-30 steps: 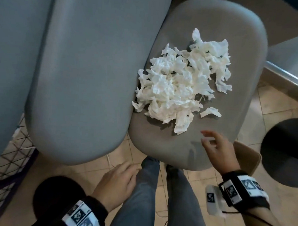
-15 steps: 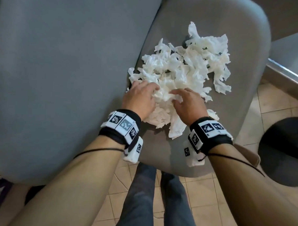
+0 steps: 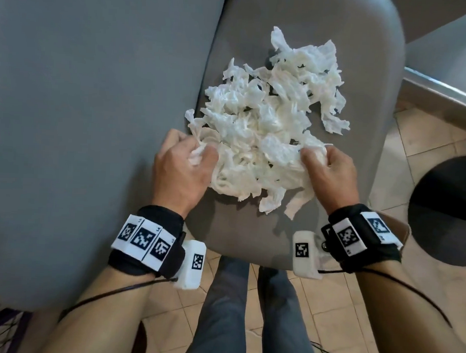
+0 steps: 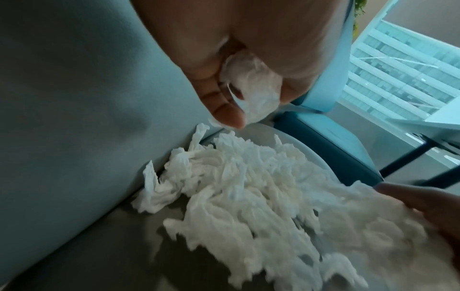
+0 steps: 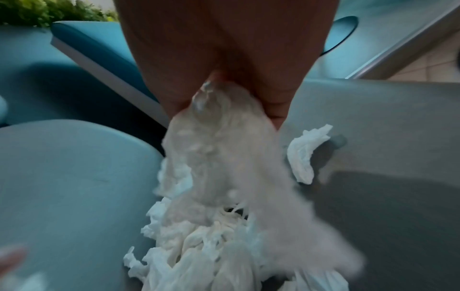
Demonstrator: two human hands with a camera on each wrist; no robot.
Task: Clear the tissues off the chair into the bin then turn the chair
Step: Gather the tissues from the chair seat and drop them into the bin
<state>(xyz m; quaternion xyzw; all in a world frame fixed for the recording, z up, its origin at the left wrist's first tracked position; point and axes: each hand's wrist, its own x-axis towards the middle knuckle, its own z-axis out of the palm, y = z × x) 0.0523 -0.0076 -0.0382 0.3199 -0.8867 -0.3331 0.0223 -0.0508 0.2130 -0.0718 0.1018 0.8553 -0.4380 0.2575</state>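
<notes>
A heap of crumpled white tissues [image 3: 271,124] lies on the grey seat of the chair [image 3: 364,75]. My left hand [image 3: 184,163] grips the heap's near left edge, with a wad of tissue [image 4: 251,88] squeezed between curled fingers and thumb. My right hand [image 3: 331,170] grips the near right edge, and a bunch of tissue [image 5: 219,137] trails out of its fist. One loose strip [image 3: 333,119] lies apart at the heap's right side. The chair's grey backrest [image 3: 95,117] rises at the left. No bin shows clearly.
My legs in grey trousers [image 3: 236,310] stand on the tiled floor [image 3: 425,142] under the seat's near edge. A black round base [image 3: 449,212] sits on the floor at the right. A teal bench [image 5: 94,45] stands beyond the chair.
Both hands came up from below the seat to the heap, then spread apart to its left and right near edges and closed on tissue. The heap has bunched up between them.
</notes>
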